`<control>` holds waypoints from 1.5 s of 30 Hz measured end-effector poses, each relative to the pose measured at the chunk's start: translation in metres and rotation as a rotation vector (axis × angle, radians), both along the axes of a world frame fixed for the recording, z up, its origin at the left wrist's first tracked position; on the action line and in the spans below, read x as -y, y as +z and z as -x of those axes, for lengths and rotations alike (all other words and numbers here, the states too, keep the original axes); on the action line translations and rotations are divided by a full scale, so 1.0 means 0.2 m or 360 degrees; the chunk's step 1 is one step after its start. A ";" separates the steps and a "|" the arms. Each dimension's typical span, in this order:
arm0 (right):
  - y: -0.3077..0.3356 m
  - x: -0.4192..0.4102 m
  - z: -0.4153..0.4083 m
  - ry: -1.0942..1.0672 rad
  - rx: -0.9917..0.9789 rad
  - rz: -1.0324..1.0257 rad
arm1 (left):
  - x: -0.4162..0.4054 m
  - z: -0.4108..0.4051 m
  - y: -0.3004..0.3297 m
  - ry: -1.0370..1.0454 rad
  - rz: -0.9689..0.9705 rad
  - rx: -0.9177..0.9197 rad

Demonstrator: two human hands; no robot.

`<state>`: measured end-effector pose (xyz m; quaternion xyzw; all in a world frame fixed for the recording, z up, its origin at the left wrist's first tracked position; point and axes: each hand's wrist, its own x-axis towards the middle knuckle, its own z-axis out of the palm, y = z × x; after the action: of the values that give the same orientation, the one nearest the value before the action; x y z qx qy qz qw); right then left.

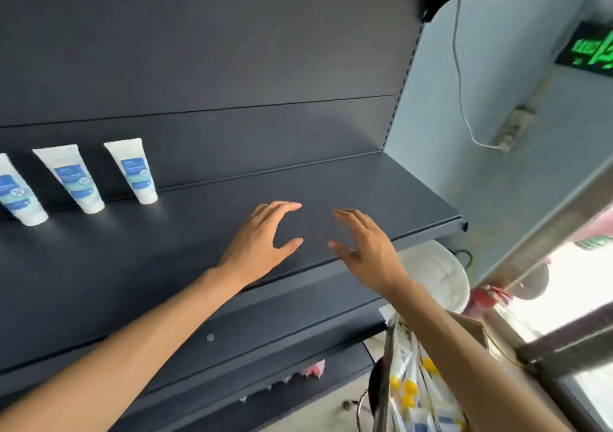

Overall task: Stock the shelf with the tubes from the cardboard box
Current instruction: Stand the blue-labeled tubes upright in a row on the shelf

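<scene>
Three white tubes with blue labels stand cap-down in a row at the left of the dark shelf point(381, 196): one at the frame's left edge point(18, 192), a middle one point(74, 179) and a right one point(136, 171). My left hand point(262, 239) and my right hand point(365, 249) hover over the bare right part of the shelf, facing each other, fingers spread, holding nothing. A corner of the brown cardboard box point(471, 328) shows at lower right behind my right forearm.
A printed plastic bag point(414, 385) hangs below my right arm. A white helmet-like object point(438, 275) sits under the shelf's right end. A lower shelf point(298, 318) juts out beneath. A pale wall with a cable and a green lit sign point(590, 53) is on the right.
</scene>
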<state>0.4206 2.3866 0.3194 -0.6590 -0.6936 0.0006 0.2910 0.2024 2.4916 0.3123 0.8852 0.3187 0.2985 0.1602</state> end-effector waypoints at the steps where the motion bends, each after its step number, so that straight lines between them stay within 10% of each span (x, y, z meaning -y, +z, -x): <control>1: -0.02 0.07 -0.04 -0.0061 0.0000 0.0016 | 0.04 -0.06 -0.02 -0.0058 0.0030 0.0014; 16: -0.55 0.90 -0.82 -0.0662 -0.0330 0.0273 | 0.62 -0.95 -0.63 -0.0518 0.0332 -0.0142; 32: -1.79 1.46 -1.25 -0.1130 -0.0774 0.1409 | 1.21 -1.53 -1.85 -0.0011 0.1645 -0.0777; 45: -2.42 1.45 -1.28 -0.1349 -0.0952 0.1619 | 1.46 -1.81 -2.54 0.0253 0.2063 -0.1005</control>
<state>0.6764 2.0965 -0.1649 -0.8966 -0.1832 0.3904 0.1009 0.5653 2.2003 -0.1959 0.6306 0.5260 -0.2094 0.5309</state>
